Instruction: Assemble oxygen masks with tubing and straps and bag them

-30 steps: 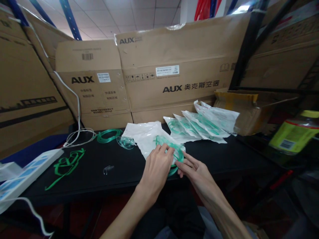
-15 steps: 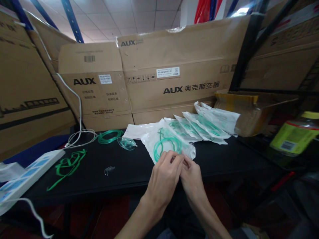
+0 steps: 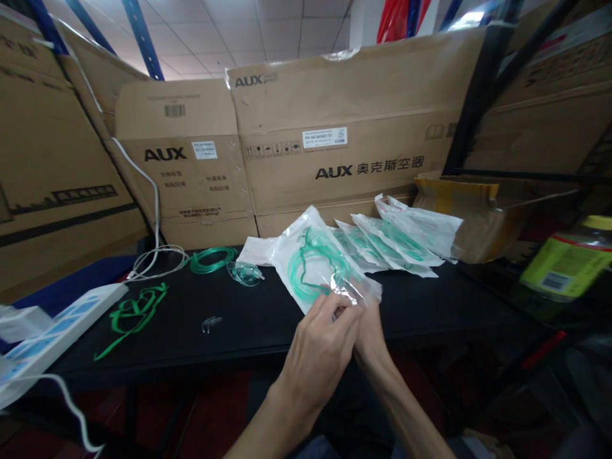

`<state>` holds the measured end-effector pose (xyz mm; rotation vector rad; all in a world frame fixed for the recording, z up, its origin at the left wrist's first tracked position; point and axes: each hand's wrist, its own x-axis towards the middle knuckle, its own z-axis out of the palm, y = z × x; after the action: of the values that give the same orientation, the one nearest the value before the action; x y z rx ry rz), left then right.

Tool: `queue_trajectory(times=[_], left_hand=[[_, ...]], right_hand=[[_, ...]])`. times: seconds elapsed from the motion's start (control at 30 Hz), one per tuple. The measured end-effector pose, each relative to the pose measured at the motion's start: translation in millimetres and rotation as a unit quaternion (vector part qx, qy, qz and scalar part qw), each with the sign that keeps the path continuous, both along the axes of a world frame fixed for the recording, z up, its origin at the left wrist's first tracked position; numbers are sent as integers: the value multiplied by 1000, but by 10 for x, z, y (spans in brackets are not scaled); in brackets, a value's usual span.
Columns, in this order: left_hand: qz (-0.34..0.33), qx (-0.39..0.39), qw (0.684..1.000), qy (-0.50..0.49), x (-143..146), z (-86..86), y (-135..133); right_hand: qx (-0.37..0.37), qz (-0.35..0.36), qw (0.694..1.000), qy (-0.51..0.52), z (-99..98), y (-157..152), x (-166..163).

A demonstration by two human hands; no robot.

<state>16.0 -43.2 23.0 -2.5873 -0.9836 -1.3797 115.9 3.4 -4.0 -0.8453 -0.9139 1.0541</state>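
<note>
A clear-fronted, white-backed pouch (image 3: pixel 299 245) is tilted up above the table, with a coil of green tubing (image 3: pixel 299 271) and a green strap inside. My left hand (image 3: pixel 318 341) pinches its near edge, fingers closed. Close beside it, my right hand (image 3: pixel 370 335) is at the same corner, its fingers mostly hidden behind the pouch. To the left lie a clear mask-like piece (image 3: pixel 245 273), another green tubing coil (image 3: pixel 213 260), a loose green strap (image 3: pixel 136 315) and a small clear fitting (image 3: pixel 211 324).
Several similar filled pouches (image 3: pixel 396 245) overlap at the back right, by an open cardboard box (image 3: pixel 471 223). A white power strip (image 3: pixel 71 328) is at the left, and a yellow-labelled bottle (image 3: pixel 557 264) at the right. Large cartons (image 3: pixel 335 102) wall off the back.
The pouch has been raised and tilted, so more of its clear front and the tubing shows. My right hand has slipped farther behind its corner. The view has shifted slightly.
</note>
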Motion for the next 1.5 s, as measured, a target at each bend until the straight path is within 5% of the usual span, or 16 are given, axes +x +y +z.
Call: queue_trajectory(times=[0.2, 0.3, 0.43, 0.5, 0.57, 0.7, 1.0, 1.2, 1.4, 1.5], left_hand=[[2, -36, 999, -19, -125, -142, -11], [56, -123, 976, -172, -263, -238, 0], [105, -309, 811, -485, -379, -224, 154], [31, -394, 740, -544, -357, -148, 226], [-62, -456, 708, -535, -289, -64, 260], [-129, -476, 710, -502, -142, -1, 258], [-37, -411, 722, -555, -205, -77, 398], [2, -394, 727, -562, -333, -23, 478], [-27, -407, 737, -539, -324, -9, 458], [-30, -432, 727, -533, -359, -36, 490]], right_hand=[[-14, -4, 999, 39, -44, -21, 9], [-8, -27, 998, 54, -47, -17, 27], [8, -24, 994, 103, -24, 2, -9], [10, -1, 992, 123, -9, -1, -52], [0, 34, 991, 127, 3, -15, -93], [-24, 76, 990, 117, 15, -46, -108], [-82, 122, 981, 123, 47, -254, 157], [-68, -59, 991, 95, 2, -214, 390], [-74, 100, 983, 132, 208, -44, 223], [-70, 94, 977, 180, 156, 18, 182]])
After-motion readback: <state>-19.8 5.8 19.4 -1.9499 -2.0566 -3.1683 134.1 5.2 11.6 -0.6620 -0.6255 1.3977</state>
